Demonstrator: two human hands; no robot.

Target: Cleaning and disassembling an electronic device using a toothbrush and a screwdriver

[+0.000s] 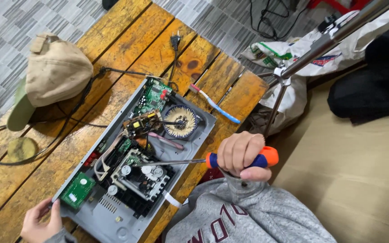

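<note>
An opened grey electronic player chassis (194,135) lies on a wooden slat table (127,36). Inside it are green circuit boards (153,96), a round coil transformer (180,120) and a black disc drive mechanism (136,175). My right hand (241,155) is shut around the orange and blue handle of a screwdriver (190,161). The screwdriver's metal shaft reaches left, with its tip over the drive mechanism. My left hand (41,220) grips the chassis's near left corner beside a small green board (78,189).
A beige cap (52,72) lies at the table's left with a black cable (68,117) looping around it. A power plug (175,41) rests at the far edge. A blue and white pen-like tool (214,104) lies nearby. A metal tripod (320,45) and bags (293,54) stand right.
</note>
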